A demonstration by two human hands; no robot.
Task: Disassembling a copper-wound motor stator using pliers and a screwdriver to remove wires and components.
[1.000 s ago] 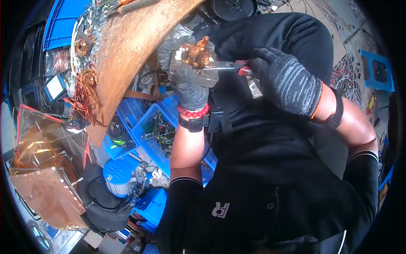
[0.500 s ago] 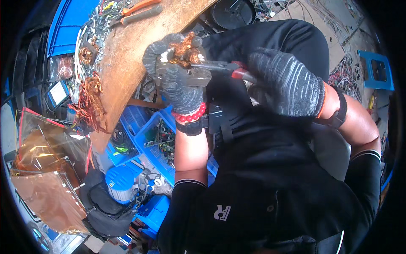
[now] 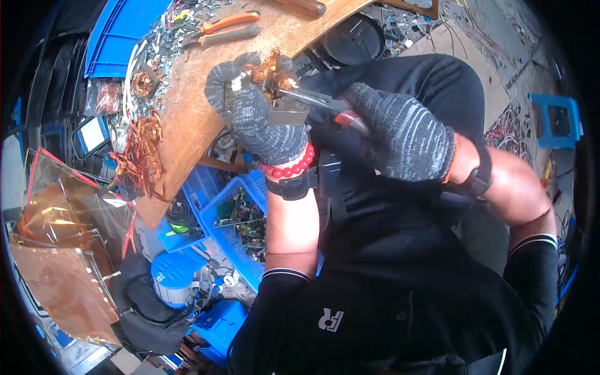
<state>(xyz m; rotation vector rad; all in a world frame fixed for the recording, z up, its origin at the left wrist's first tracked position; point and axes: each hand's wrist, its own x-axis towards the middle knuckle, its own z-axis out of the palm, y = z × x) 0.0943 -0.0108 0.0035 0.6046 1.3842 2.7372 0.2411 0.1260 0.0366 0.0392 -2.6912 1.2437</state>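
My left hand (image 3: 257,125), in a grey knit glove, is closed around a grey metal core (image 3: 290,114) with copper windings (image 3: 267,70) bulging from its far side. My right hand (image 3: 409,136), also gloved, grips pliers (image 3: 312,99) with red on the handles. The plier jaws point left and reach the core's edge beside the copper. Whether they bite on wire cannot be made out. Both hands are over my lap, near the edge of a wooden tabletop (image 3: 194,112).
On the tabletop lie orange-and-grey pliers (image 3: 228,30), a wooden handle (image 3: 304,7) and a heap of copper wire (image 3: 142,150). Below stands a blue basket (image 3: 250,265) of small scrap. A black round pan (image 3: 353,39) is beyond my knee; a blue stool (image 3: 556,122) is at right.
The whole view has shifted slightly, bringing the wooden handle into sight. My right hand has come closer to my left, and the pliers now slope more steeply. Both grips are kept.
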